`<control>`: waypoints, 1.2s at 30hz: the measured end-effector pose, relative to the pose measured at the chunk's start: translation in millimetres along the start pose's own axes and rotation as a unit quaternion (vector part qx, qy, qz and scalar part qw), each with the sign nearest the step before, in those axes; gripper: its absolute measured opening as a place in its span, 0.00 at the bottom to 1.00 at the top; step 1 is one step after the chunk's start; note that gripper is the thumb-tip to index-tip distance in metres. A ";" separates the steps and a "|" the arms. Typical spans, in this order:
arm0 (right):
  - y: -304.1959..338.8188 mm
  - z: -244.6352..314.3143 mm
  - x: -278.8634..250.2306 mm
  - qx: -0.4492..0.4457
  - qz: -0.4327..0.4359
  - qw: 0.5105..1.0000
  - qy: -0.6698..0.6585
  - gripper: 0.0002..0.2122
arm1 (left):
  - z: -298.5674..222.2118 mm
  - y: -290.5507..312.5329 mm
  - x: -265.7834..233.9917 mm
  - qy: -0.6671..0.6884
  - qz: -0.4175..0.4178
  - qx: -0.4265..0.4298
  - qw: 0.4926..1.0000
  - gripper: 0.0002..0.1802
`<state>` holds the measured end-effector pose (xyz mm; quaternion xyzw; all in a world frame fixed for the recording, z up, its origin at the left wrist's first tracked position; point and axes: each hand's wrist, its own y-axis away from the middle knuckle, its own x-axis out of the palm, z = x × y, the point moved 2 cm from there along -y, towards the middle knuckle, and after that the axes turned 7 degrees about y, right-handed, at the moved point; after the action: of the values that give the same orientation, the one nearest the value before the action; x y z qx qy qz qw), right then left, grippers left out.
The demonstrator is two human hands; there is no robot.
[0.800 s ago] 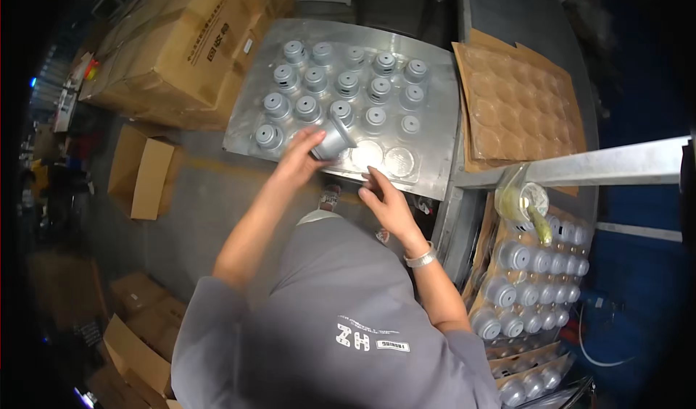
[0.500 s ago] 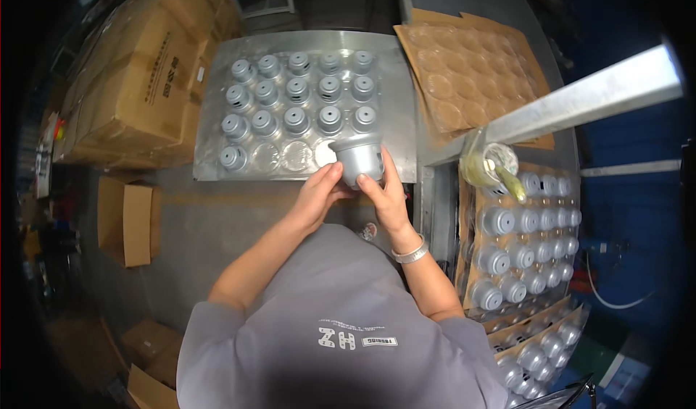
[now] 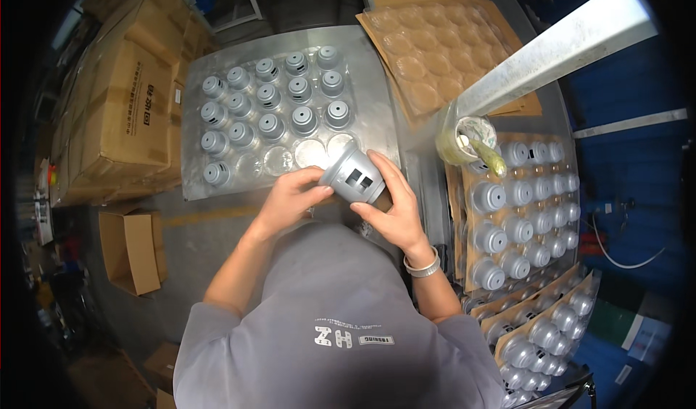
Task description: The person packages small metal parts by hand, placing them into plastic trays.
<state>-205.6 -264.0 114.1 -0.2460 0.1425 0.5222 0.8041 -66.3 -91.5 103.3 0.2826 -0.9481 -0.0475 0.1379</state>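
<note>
Between both hands I hold a grey cup-shaped housing, tilted, with its wide rim toward the upper left and dark rectangular cut-outs in its side facing up. My left hand grips it at the rim, thumb and fingers closed on the edge. Around its narrower end on the right, my right hand is closed. Just beyond lies a clear plastic tray with round pockets, where several like grey housings stand in rows. A few pockets of its nearest row hold nothing.
The tray rests on a metal table. At right, brown cardboard carries another pocketed tray. A metal bar with a taped cup juts in above stacked trays of housings. Large cartons and an open box stand left.
The housing has been turned in my hands, from rim up to tilted, so its cut-outs now show. My view has shifted and rotated slightly.
</note>
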 end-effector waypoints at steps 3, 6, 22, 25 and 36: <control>8.9 -5.8 0.8 0.077 -0.007 0.988 -0.133 0.36 | 14.7 1.3 -3.8 0.021 -0.045 -0.093 0.994 0.12; 11.3 -11.5 2.0 0.082 -0.013 0.973 -0.215 0.34 | 11.4 -2.5 1.9 0.070 -0.030 -0.039 0.996 0.13; 0.0 -16.7 -1.3 0.041 -0.034 0.978 -0.202 0.33 | 5.0 -18.0 -1.7 0.071 0.017 -0.006 0.997 0.10; -0.7 -16.2 -2.2 0.041 -0.043 0.982 -0.181 0.32 | 6.8 -19.8 -3.2 0.066 0.024 -0.006 0.998 0.08; -3.2 -10.8 -6.6 -0.045 -0.038 0.998 -0.006 0.31 | -13.9 -25.7 6.6 0.087 -0.049 -0.055 0.993 0.13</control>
<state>-205.2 -276.1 109.1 -0.2841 0.1050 0.4987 0.8121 -54.2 -116.8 113.8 0.3242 -0.9134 -0.0814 0.2323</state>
